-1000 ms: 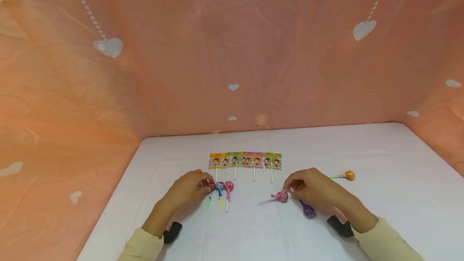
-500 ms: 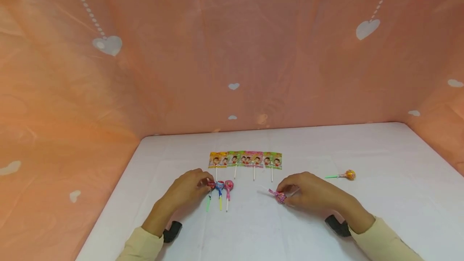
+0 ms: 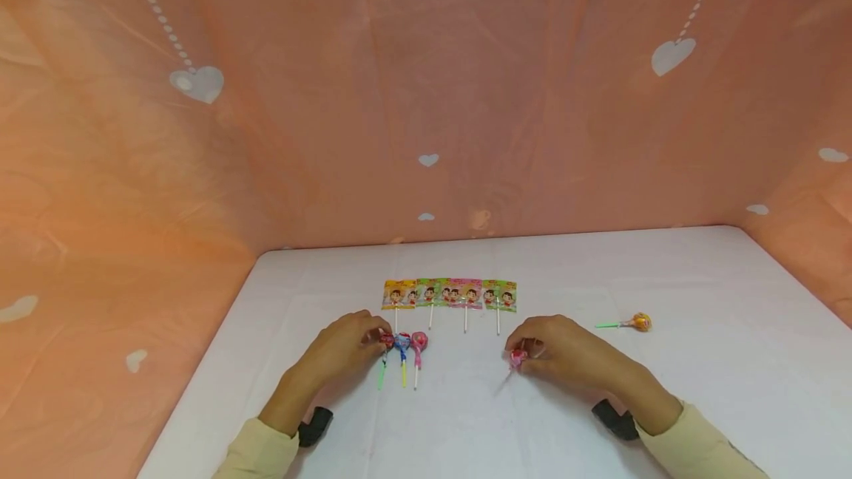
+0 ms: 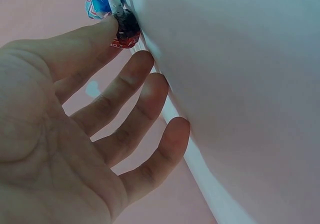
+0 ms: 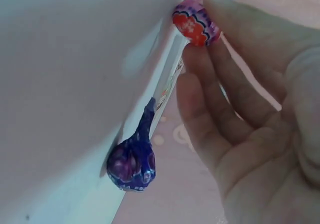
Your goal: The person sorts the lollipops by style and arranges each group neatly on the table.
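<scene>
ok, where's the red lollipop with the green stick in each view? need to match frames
Head: lower half, left of centre, in the left hand, leftmost of a row of three; the red lollipop's green stick points toward the bottom edge.
Left wrist: near the top, left of centre, green stick running up to the edge.
Right wrist: not in it.
Shared landmark: the white tabletop, at right in left wrist, at left in right wrist.

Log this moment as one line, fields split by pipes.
left hand: pinches red lollipop | right hand: pinches pink lollipop | purple lollipop: unheld, near right hand | orange lollipop: lying on table
</scene>
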### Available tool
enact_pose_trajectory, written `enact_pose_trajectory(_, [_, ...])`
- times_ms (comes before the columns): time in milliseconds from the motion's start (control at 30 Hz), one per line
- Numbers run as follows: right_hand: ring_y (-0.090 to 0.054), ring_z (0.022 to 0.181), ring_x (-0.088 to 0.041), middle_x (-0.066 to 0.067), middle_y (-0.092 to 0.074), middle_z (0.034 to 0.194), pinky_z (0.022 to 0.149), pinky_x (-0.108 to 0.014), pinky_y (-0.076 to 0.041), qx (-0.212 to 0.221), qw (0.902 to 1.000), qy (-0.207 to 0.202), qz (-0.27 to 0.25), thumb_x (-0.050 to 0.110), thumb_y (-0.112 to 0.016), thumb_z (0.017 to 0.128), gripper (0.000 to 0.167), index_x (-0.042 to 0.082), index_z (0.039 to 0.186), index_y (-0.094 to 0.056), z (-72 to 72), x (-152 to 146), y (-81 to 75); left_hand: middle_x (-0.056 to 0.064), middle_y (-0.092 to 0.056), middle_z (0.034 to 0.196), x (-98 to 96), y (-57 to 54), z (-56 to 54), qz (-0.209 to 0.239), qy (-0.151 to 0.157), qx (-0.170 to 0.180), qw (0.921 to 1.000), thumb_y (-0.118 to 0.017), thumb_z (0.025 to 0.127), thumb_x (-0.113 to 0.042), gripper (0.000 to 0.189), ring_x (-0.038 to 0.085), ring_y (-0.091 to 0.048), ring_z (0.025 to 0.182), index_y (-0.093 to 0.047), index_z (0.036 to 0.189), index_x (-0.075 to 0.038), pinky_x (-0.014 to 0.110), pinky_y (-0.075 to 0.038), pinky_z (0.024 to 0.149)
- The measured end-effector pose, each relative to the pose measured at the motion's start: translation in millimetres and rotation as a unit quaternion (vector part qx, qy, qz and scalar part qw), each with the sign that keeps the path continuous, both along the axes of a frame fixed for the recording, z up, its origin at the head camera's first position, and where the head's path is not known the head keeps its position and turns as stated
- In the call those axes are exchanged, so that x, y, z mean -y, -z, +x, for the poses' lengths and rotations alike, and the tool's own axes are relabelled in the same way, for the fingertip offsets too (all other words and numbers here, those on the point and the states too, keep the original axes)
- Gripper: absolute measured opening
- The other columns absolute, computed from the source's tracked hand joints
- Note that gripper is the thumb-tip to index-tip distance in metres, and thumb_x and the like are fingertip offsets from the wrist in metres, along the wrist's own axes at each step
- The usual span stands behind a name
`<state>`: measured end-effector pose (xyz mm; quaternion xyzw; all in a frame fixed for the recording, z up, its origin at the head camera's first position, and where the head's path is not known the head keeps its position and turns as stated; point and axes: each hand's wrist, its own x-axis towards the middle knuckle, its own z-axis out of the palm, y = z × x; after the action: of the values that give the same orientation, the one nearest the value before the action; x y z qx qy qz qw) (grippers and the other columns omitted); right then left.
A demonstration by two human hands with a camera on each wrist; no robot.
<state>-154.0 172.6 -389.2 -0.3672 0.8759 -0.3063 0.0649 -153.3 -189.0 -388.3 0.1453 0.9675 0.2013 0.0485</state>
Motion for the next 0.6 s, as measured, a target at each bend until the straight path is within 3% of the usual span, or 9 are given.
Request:
enact_pose_trajectory(100, [-0.064,0.09,-0.001,0.009,-0.072,0.101,0.08,-0.024,-0.056,0.019,0.9993,-0.026,-0.017,0.007,-0.077,0.084,0.024,0.017,0.106,-0.072,-1.3,-1.5,-0.3,-0.007,-0.065,0.088,0.1,-0.5,-0.2,0.001,0.002,-0.001,1.0,-0.075,0.087,-0.013,0.018,0.011,-0.059,0.084,-0.073,0.104,-0.019,0.035,-0.05,0.076])
enact_pose_trajectory(233, [-0.066,0.092,-0.003,0.008,-0.072,0.104,0.082,-0.025,-0.056,0.031,0.9987,-0.03,-0.026,0.01,-0.075,0.087,0.024,0.017,0.109,-0.071,-1.5,-2.4,0.4,-0.006,-0.065,0.088,0.3,-0.2,-0.6,0.0,0.006,-0.005,1.0,-0.075,0.087,-0.013,0.018,0.011,-0.059,0.083,-0.073,0.104,-0.018,0.034,-0.049,0.076])
enact_pose_trajectory(433, [-0.063,0.09,-0.003,0.014,-0.069,0.098,0.081,-0.026,-0.053,-0.002,0.9998,0.019,-0.009,0.024,-0.074,0.09,0.015,0.02,0.104,-0.071,0.7,0.7,3.9,-0.006,-0.064,0.089,0.9,-0.3,-0.3,0.004,0.007,-0.004,1.0,-0.075,0.087,-0.013,0.018,0.011,-0.058,0.084,-0.073,0.104,-0.018,0.034,-0.049,0.077])
enact_pose_trajectory(600, [-0.06,0.086,0.001,0.019,-0.066,0.091,0.081,-0.026,-0.051,-0.001,0.9983,0.059,0.0,0.033,-0.072,0.091,0.013,0.025,0.101,-0.071,3.8,7.5,6.9,-0.006,-0.065,0.089,1.1,0.7,-0.9,0.004,0.012,-0.006,0.9999,-0.075,0.087,-0.012,0.018,0.011,-0.059,0.084,-0.073,0.104,-0.018,0.035,-0.05,0.077])
